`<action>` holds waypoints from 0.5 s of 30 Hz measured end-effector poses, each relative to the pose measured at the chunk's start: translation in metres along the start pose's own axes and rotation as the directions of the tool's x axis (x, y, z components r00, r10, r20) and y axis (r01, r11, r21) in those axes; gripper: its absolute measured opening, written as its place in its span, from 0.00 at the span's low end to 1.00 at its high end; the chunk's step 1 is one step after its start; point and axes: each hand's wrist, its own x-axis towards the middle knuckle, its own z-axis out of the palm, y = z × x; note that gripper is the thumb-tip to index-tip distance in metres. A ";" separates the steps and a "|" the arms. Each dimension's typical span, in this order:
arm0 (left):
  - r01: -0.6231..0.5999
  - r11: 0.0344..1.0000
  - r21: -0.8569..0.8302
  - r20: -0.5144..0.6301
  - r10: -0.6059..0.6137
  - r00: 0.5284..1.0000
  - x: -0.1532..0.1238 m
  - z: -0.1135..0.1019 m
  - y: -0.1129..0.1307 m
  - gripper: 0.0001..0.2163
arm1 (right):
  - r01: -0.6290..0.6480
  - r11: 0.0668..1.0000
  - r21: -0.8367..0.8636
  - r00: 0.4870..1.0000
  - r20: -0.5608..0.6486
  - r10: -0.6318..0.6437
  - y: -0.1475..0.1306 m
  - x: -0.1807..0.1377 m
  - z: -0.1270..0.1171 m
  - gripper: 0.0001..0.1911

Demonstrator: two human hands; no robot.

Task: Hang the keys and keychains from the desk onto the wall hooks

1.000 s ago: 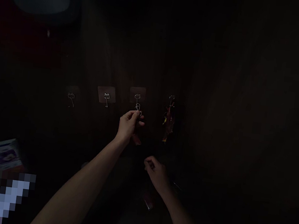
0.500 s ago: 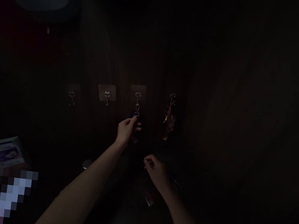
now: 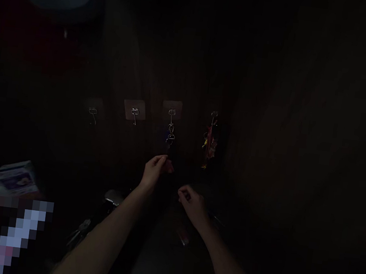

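Observation:
The scene is very dark. A keychain (image 3: 170,136) with a metal clasp and ring, and a bit of blue, hangs from the third wall hook (image 3: 171,112). Just below its ring is my left hand (image 3: 154,169), thumb and fingers pinched together. At those fingertips shows a dim pinkish piece (image 3: 169,167); whether they grip it is too dark to tell. My right hand (image 3: 192,198) hovers lower and to the right, its fingers curled into a loose fist. I see nothing in it.
Two bare hooks, one on the far left (image 3: 92,111) and one beside it (image 3: 135,112), line the dark panel. A red and yellow bundle (image 3: 209,144) hangs on the right hook. Lower left lies a white and purple package (image 3: 17,179). A small reddish object (image 3: 183,237) lies below my right hand.
My left hand has come down from the keychain's clasp to below its ring, leaving the clasp and ring in sight. My right hand stays almost where it was. The view has shifted slightly.

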 end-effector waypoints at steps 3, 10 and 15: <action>0.018 1.000 -0.016 -0.002 -0.018 1.000 -0.004 -0.004 -0.006 0.13 | -0.003 1.000 0.009 1.000 0.001 0.003 -0.001 -0.001 0.000 0.07; 0.121 0.992 -0.023 -0.004 -0.121 0.993 -0.018 -0.017 -0.019 0.08 | -0.017 1.000 0.007 1.000 0.024 0.017 0.007 0.001 0.000 0.07; 0.186 0.983 -0.007 -0.012 -0.186 0.982 -0.035 -0.030 -0.030 0.09 | 0.001 1.000 -0.004 1.000 0.026 0.000 0.010 0.002 0.001 0.08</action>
